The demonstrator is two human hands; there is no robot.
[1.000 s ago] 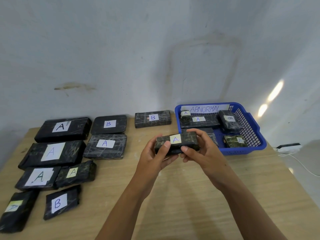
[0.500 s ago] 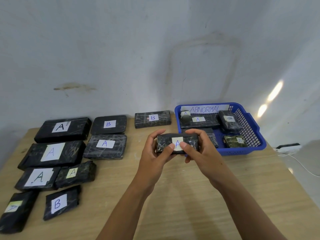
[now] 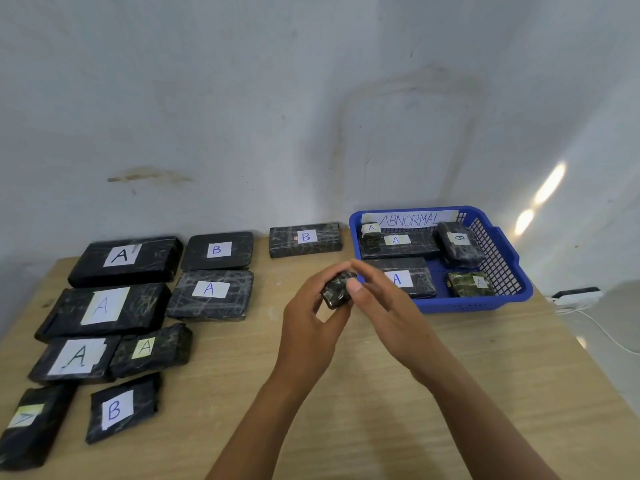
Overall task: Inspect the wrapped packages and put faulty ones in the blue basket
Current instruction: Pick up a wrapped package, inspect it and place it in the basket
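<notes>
Task looked partway done: five basket pkgs already lay in the blue basket w/ its ABNORMAL tag, at the far right of the bench. Nine bench pkgs, lettered A or B, lay in rows on the left side, well apart from the basket; couldn't tell which of those were checked vs. waiting. One held pkg was under inspection, up off the bench, mid-bench, just left of the basket's near-left corner and not over it. Left hand gripped it from the left, fingers curled round its side. Right hand pinched it from the right, thumb on the near end and fingers reaching over the top. Neither hand was open. The pkg was end-on to the viewer: small end face toward the person, long axis running away twd the wall, so strongly foreshortened. No label showed on it. Left to do, prob.: decide faulty or OK, then drop it in the basket or set it w/ the rows, then go through any unchecked ones.
</notes>
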